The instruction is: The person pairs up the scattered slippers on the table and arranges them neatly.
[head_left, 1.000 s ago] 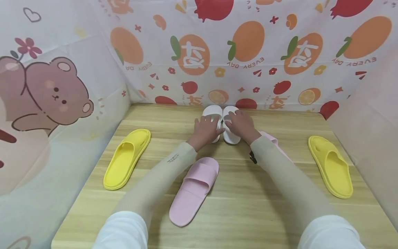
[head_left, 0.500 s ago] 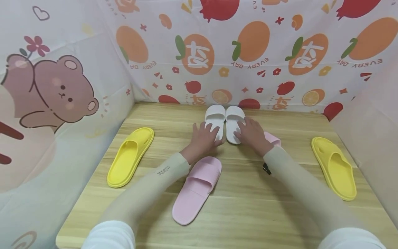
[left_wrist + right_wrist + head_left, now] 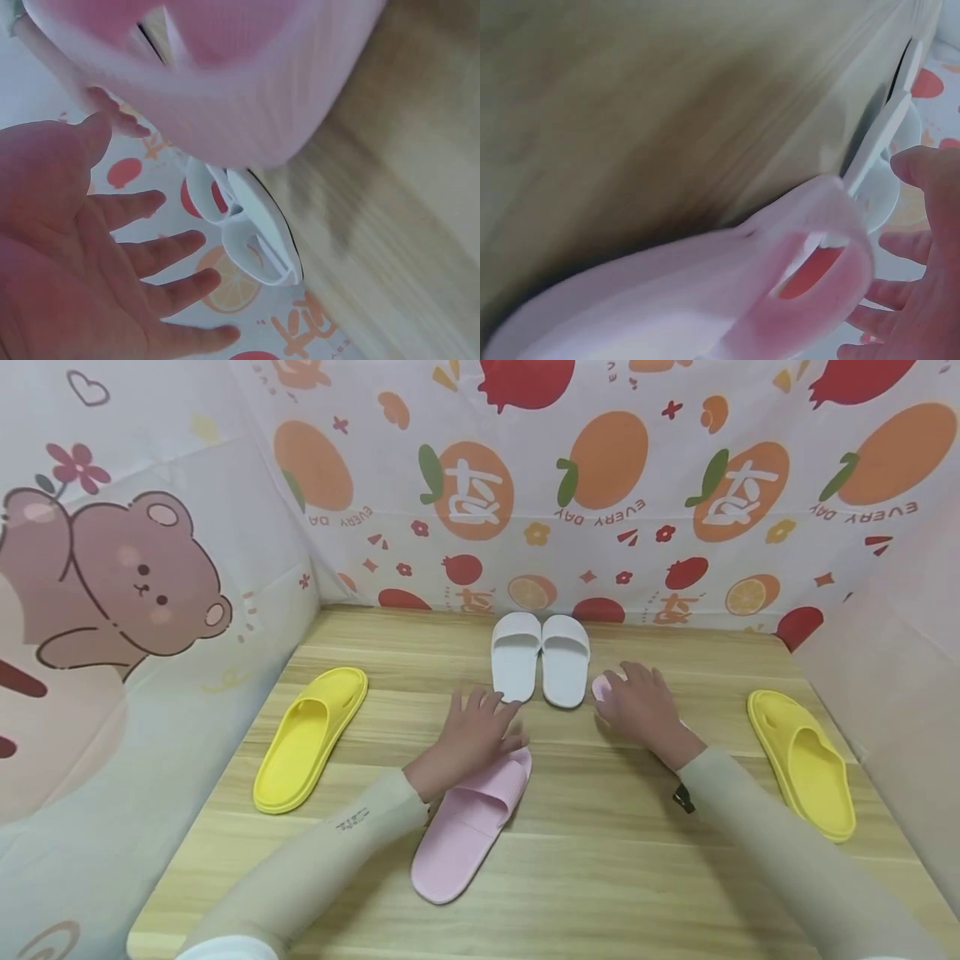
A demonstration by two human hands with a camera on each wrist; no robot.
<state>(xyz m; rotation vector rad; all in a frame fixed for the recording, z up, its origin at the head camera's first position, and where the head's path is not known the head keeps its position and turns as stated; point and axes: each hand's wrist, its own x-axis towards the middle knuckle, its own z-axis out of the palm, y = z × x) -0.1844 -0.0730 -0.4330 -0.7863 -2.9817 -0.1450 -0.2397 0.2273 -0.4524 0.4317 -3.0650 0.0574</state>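
My left hand (image 3: 474,737) hovers over the strap end of a pink slipper (image 3: 457,843), its fingers spread; the left wrist view shows this hand (image 3: 112,262) beside the slipper's opening, holding nothing. My right hand (image 3: 641,703) is over a second pink slipper (image 3: 602,687), which it mostly hides in the head view. Seen from the right wrist, that slipper (image 3: 645,300) lies beside the extended fingers (image 3: 892,292), with no grip on it. Two white slippers (image 3: 515,670) stand side by side against the back wall, just beyond both hands.
One yellow slipper (image 3: 311,739) lies at the left of the wooden board (image 3: 600,877), another yellow slipper (image 3: 802,764) at the right. A fruit-print sheet (image 3: 540,468) rises behind, and a bear-print sheet (image 3: 150,710) flanks the left side.
Both hands have drawn back from the white slippers and spread apart. The left came over the near pink slipper; the right shifted rightward over the other one. The white slippers stay in place.
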